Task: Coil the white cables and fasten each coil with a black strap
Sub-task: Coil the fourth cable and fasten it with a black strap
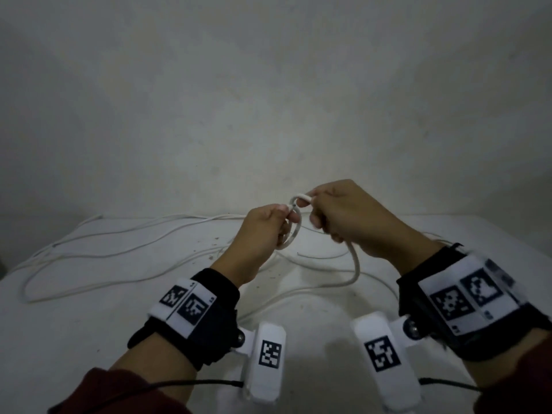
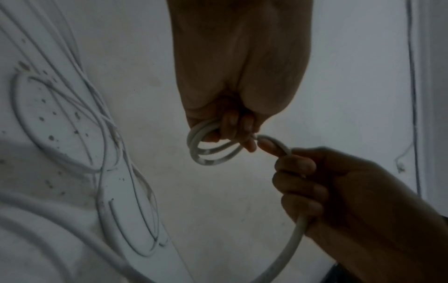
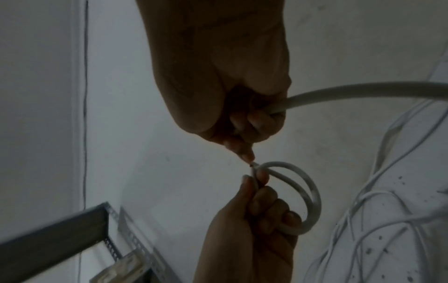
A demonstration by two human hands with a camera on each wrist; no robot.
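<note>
— Left hand (image 1: 263, 234), head view: what was held?
— A small coil (image 1: 291, 231) of white cable (image 1: 355, 264) was gripped in curled fingers above the table (image 1: 89, 339); the cable's next stretch was pinched by the right hand (image 1: 343, 216).

— Left wrist view?
— Two or three loops were seen hung from the gripping fingers (image 2: 230, 124).

— Right wrist view?
— The cable was seen clasped in the right fist. Loose cables (image 3: 387, 210) were seen lying on the table.
</note>
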